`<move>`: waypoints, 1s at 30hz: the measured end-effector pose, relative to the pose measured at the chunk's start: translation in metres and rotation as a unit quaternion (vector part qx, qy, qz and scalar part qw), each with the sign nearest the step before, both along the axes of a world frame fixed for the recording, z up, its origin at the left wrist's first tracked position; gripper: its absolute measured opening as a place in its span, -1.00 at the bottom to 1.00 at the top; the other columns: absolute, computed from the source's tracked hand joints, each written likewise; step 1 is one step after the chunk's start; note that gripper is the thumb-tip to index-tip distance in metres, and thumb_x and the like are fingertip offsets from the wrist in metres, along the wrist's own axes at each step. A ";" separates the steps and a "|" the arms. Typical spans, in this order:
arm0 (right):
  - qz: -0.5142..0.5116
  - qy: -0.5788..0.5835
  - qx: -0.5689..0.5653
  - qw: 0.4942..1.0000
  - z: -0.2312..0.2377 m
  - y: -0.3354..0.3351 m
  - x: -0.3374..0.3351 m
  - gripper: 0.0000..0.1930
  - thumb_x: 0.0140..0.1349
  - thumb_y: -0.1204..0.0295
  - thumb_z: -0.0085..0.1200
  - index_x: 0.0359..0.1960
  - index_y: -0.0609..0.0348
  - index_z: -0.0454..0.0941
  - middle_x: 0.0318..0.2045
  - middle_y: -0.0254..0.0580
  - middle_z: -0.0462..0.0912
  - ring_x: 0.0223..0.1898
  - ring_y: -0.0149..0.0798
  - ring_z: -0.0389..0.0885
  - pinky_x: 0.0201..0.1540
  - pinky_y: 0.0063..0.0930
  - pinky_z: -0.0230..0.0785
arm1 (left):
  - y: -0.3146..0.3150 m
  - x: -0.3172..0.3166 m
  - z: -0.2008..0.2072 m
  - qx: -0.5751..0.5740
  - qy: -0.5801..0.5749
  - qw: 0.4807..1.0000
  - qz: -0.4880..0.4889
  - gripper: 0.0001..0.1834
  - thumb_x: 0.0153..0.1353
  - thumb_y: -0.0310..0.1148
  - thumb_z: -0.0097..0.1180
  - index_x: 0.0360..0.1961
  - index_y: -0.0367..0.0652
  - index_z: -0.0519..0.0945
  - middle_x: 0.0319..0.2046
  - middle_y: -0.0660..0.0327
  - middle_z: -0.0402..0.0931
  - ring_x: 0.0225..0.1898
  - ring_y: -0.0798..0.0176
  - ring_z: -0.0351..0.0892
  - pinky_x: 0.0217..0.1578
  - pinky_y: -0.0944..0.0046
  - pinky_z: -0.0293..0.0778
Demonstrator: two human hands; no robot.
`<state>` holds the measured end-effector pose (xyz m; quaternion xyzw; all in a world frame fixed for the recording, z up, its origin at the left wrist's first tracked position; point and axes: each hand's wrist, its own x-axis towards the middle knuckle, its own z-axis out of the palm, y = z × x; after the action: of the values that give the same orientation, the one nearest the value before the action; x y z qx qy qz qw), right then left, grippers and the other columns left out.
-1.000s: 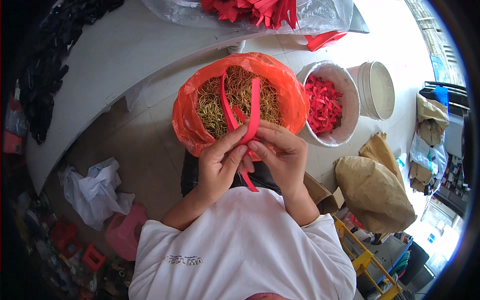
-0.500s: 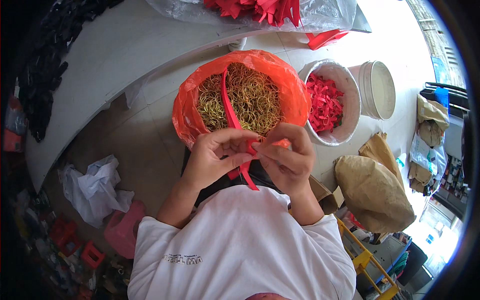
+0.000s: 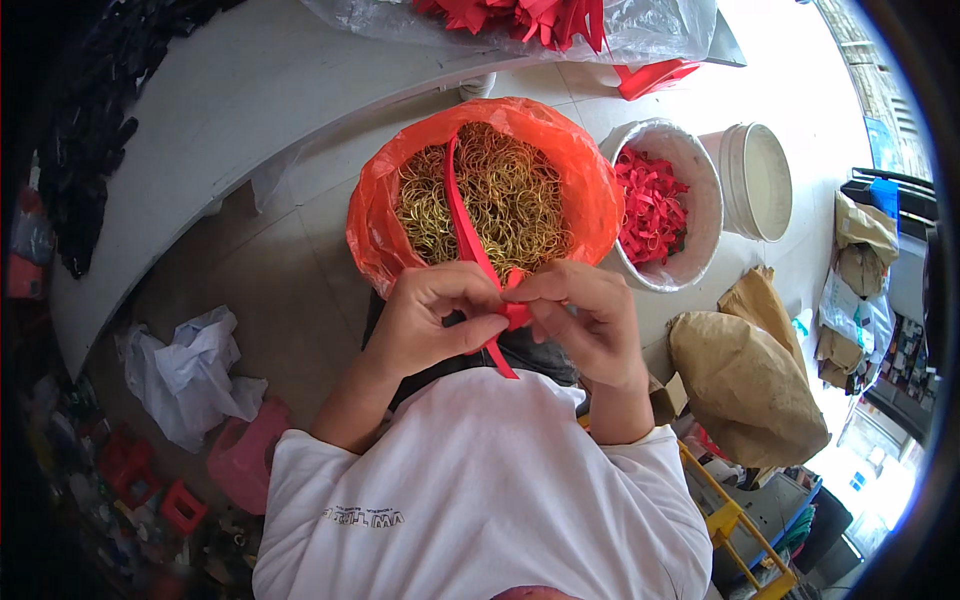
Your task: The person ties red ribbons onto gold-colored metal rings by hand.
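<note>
A long red ribbon (image 3: 460, 215) runs from over a heap of thin gold rings (image 3: 525, 190) down between my hands, its cut end hanging close to my shirt. My left hand (image 3: 440, 315) pinches the ribbon between thumb and fingers. From the other side, my right hand (image 3: 585, 315) grips a folded part of the same ribbon with its fingertips. The two hands almost touch. Whether a ring sits in the fold cannot be made out. The rings fill a container lined with an orange plastic bag (image 3: 590, 190), just beyond my hands.
A white bucket (image 3: 708, 215) of red ribbon pieces stands right of the rings, beside another pale bucket (image 3: 770, 180). Red strips (image 3: 540, 18) lie on plastic on the grey table (image 3: 240, 90). A brown paper sack (image 3: 740, 380) sits right; a white plastic bag (image 3: 195, 375) lies left.
My right hand has turned and come closer to the left, its fingers now lying over the ribbon. The ribbon's part between the hands has been drawn into a tighter fold.
</note>
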<state>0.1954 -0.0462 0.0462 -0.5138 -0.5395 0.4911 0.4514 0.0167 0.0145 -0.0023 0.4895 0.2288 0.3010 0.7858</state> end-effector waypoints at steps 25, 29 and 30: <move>-0.084 0.295 -0.162 0.938 -0.018 -0.018 -0.014 -0.89 0.08 0.63 0.10 -0.33 0.34 0.51 -0.46 -0.22 0.56 -0.47 -0.46 0.56 -0.46 -0.67 0.40 | -0.007 -0.004 0.007 0.213 0.008 0.976 0.043 -0.78 -0.01 -0.58 0.21 -0.28 -0.29 0.56 -0.39 0.17 0.56 -0.37 0.41 0.56 -0.35 0.42 0.50; -0.082 -0.026 0.129 0.988 -0.030 -0.013 -0.021 -0.81 -0.02 0.65 0.15 -0.31 0.32 0.54 -0.46 -0.18 0.57 -0.44 -0.33 0.56 -0.45 -0.56 0.39 | -0.018 -0.006 0.001 -0.133 -0.124 0.983 0.029 -0.79 0.01 -0.53 0.22 -0.27 -0.28 0.56 -0.39 0.16 0.55 -0.38 0.40 0.56 -0.33 0.42 0.48; -0.081 -0.025 0.129 0.988 -0.028 -0.017 -0.018 -0.81 -0.02 0.65 0.15 -0.31 0.32 0.54 -0.46 -0.18 0.57 -0.44 -0.33 0.56 -0.45 -0.56 0.39 | -0.017 -0.007 0.002 -0.102 -0.098 0.989 0.032 -0.82 0.02 -0.51 0.22 -0.31 -0.28 0.56 -0.40 0.16 0.55 -0.38 0.38 0.56 -0.33 0.43 0.47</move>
<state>0.1775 -0.0632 0.0180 -0.5055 -0.5656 0.3666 0.5386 0.0098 -0.0025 -0.0005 0.3677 0.1960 0.3475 0.8400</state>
